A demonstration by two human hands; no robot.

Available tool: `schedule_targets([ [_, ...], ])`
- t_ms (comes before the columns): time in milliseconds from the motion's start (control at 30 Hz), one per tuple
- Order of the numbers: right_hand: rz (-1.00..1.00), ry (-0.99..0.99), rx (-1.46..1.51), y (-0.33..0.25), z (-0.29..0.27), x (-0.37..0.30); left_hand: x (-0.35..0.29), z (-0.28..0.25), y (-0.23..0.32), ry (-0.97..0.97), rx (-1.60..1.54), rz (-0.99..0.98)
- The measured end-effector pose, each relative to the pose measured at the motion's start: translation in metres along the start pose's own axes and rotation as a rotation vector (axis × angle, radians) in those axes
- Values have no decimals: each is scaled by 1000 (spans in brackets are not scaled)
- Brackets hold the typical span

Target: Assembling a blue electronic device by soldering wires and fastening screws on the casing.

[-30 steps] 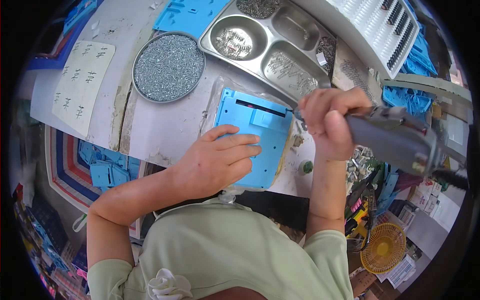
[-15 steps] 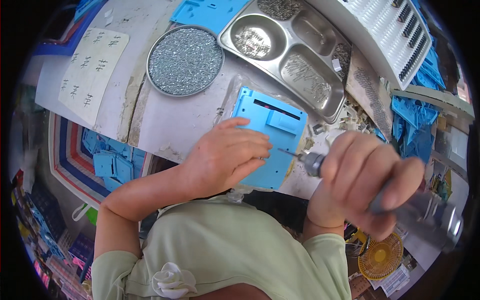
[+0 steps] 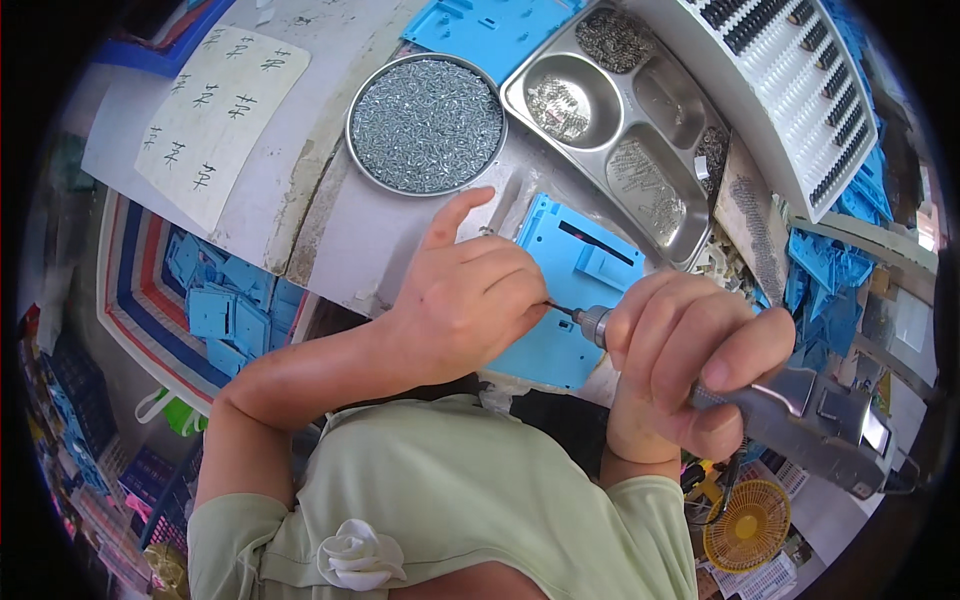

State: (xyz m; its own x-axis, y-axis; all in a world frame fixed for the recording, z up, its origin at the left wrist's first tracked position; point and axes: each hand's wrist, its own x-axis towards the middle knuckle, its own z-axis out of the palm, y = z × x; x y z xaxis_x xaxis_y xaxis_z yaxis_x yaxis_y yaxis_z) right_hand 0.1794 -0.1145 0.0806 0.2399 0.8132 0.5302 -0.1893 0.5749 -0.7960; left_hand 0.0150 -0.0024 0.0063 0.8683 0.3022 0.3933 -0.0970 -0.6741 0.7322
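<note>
My right hand (image 3: 695, 355) grips a grey electric screwdriver (image 3: 825, 425), its thin bit pointing left. My left hand (image 3: 470, 295) is closed in a pinch right at the bit's tip, with one finger stretched away toward the back. Whatever the pinched fingertips hold is hidden. Beneath both hands lies a light-blue plastic panel (image 3: 548, 358) with a dark slot and a raised block. Behind my left hand a round metal dish (image 3: 428, 122) is heaped with small silvery screws. A steel compartment tray (image 3: 605, 160) beside it holds more small metal parts.
A white ridged rack (image 3: 790, 110) with rows of black parts stands at the back right. Blue plastic pieces (image 3: 825, 265) pile up beyond it. At left, a striped bag (image 3: 135, 290) holds blue panels. A handwritten sheet (image 3: 220, 125) lies at back left, a yellow basket (image 3: 748, 525) at lower right.
My left hand has come up off the panel, and its fingertips are now at the bit. The screwdriver has shifted left in my right hand. The whole view has swung slightly.
</note>
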Motion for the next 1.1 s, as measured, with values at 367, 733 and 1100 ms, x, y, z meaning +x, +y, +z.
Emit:
schedule_targets([
  [367, 32, 124, -175, 45, -24, 26, 14, -52, -85, 105, 482, -194],
  [733, 87, 160, -365, 65, -13, 20, 14, -55, -77, 71, 413, -115],
  [1100, 154, 185, -200, 49, 4, 7, 2, -36, -43, 111, 201, -33],
])
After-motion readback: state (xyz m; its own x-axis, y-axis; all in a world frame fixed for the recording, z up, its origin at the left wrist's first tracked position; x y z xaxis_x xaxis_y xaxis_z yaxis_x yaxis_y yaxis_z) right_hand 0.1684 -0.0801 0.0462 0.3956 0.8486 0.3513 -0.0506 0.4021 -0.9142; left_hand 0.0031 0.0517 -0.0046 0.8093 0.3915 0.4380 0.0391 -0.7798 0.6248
